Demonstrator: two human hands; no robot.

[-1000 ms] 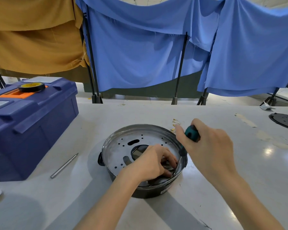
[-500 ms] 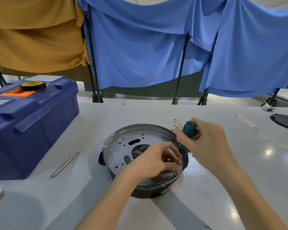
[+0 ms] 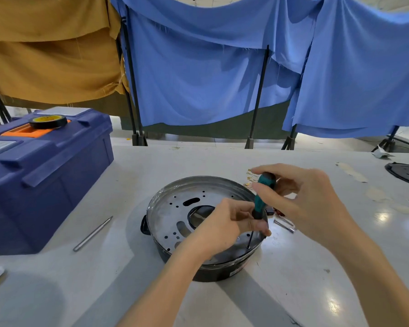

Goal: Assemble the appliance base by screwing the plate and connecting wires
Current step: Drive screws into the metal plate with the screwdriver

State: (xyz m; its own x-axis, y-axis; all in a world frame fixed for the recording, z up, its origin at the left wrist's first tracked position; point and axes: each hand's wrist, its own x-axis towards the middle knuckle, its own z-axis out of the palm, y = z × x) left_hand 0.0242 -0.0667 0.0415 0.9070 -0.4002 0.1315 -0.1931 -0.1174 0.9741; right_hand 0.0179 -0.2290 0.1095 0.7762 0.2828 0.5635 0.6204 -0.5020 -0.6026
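**Screwdriver upright on the plate, both hands on it**

The appliance base (image 3: 213, 276), a round black shell, sits on the table (image 3: 293, 291) a little left of centre. A dull silver plate (image 3: 170, 215) lies inside its rim, pierced with small round holes, two oblong slots and a larger oval opening near the middle. A small black lug juts from the base's left side.

A screwdriver (image 3: 261, 197) with a green and black handle stands nearly upright, its tip on the plate close to the near right rim. The right hand (image 3: 302, 199) curls its fingers round the top of the handle. The left hand (image 3: 224, 225) pinches the tool where handle meets shaft, and it covers the near middle of the plate.

Left of the base a thin metal rod (image 3: 92, 233) lies on the table, and beyond it stands a dark blue toolbox (image 3: 45, 185) with a roll of black tape (image 3: 48, 121) on its lid. Small brass terminals (image 3: 249, 178) lie just behind the base, partly hidden by the right hand. A black perforated disc (image 3: 406, 173) rests at the far right edge. Blue cloth (image 3: 198, 79) and ochre cloth (image 3: 50, 55) hang behind.
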